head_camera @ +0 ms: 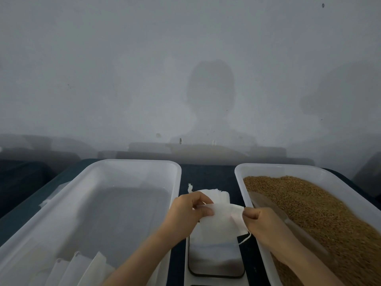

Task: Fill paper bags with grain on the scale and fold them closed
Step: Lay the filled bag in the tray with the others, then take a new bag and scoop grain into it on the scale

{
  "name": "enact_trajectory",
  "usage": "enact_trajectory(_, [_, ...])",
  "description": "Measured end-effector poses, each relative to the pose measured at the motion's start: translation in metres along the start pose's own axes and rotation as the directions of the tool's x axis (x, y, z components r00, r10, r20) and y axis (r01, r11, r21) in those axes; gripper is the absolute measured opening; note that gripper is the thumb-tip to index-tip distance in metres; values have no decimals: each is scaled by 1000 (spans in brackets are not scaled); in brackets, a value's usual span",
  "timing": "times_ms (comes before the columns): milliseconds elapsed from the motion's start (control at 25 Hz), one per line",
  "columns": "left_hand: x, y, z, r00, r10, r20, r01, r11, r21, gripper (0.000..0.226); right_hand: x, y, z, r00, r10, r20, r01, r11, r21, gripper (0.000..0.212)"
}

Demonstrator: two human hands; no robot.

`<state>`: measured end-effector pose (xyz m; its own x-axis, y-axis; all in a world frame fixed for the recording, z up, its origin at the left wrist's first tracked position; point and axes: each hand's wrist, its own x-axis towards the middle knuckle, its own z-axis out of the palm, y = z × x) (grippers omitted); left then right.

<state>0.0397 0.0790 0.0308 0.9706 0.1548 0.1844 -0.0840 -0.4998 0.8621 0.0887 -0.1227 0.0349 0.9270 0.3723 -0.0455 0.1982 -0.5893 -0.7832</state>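
Two hands meet over the middle of the dark table. The left hand has its thumb and fingers curled in, pinching the upper left edge of a white paper bag. The right hand pinches the bag's right edge between its thumb and bent fingers. The bag hangs between them just above the scale, its lower part overlapping the scale's glossy platform, and a thin string loops out from its right side. Just beyond the hands a stack of flat white bags lies on the table.

On the left stands a clear plastic tub. A few white bags lean together in its near corner. On the right stands a second clear tub, which holds brown grain heaped along its length. What looks like a clear scoop rests on the grain, close to the right hand. Behind everything rises a plain grey wall.
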Motion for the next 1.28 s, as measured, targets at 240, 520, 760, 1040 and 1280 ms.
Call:
enact_trajectory(240, [-3,6,-5,995,-16,-99,17,1000,5,17,-1,-3,-3,999,7,36,-9,998,68,30])
enact_trajectory(520, [-16,10,25,897,355,262,-437,798,414,92,-6,-12,1,984,-133,118,139,989,-42,22])
enact_trajectory(760, [-15,4,35,925,298,234,-366,864,346,63,-8,-12,6,970,-221,101,229,971,-71,28])
enact_trajectory(1040, [-10,-1,24,971,36,238,-64,992,110,41,-6,-14,-11,965,-239,-109,238,971,-20,10])
enact_trajectory(1280, [-11,-2,20,937,16,349,-20,1000,10,51,2,50,-74,983,-14,-182,-97,805,-586,42])
